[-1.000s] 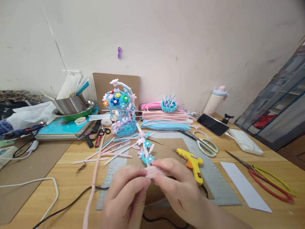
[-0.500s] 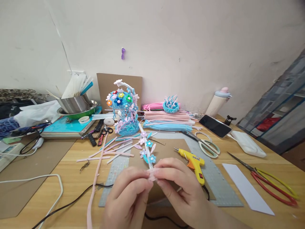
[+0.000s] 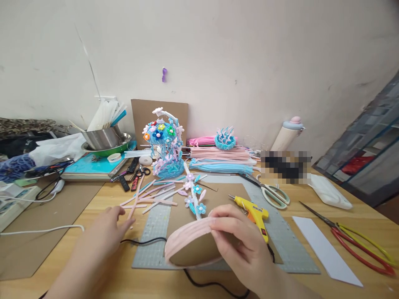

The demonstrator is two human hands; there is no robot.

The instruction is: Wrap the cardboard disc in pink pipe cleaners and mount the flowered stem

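My right hand (image 3: pixel 241 238) pinches the rim of a round brown cardboard piece (image 3: pixel 196 251), tilted up. Light pink fuzzy strips (image 3: pixel 187 236) cover its edge. Just behind it lies a white fuzzy stem (image 3: pixel 193 199) with blue and lilac flowers; its near end is hidden by the disc's rim. My left hand (image 3: pixel 107 226) is at the left, slightly blurred, thumb and forefinger apart around a loose pink pipe cleaner strip (image 3: pixel 135 203). The strip's near part is hidden by the hand, and I see no firm grip on it.
A yellow glue gun (image 3: pixel 257 214) lies on the cardboard over a grey cutting mat (image 3: pixel 293 249). White-handled scissors (image 3: pixel 274 195) and red-and-yellow scissors (image 3: pixel 352 245) are to the right. A flowered blue ornament (image 3: pixel 165 145) and pipe cleaner bundles (image 3: pixel 221 162) stand behind. A black cable (image 3: pixel 212 284) crosses the front.
My left hand has left the pink-edged piece and moved left to the loose strip. My right hand still holds the piece, now tilted so its cardboard face shows. The view has shifted slightly.
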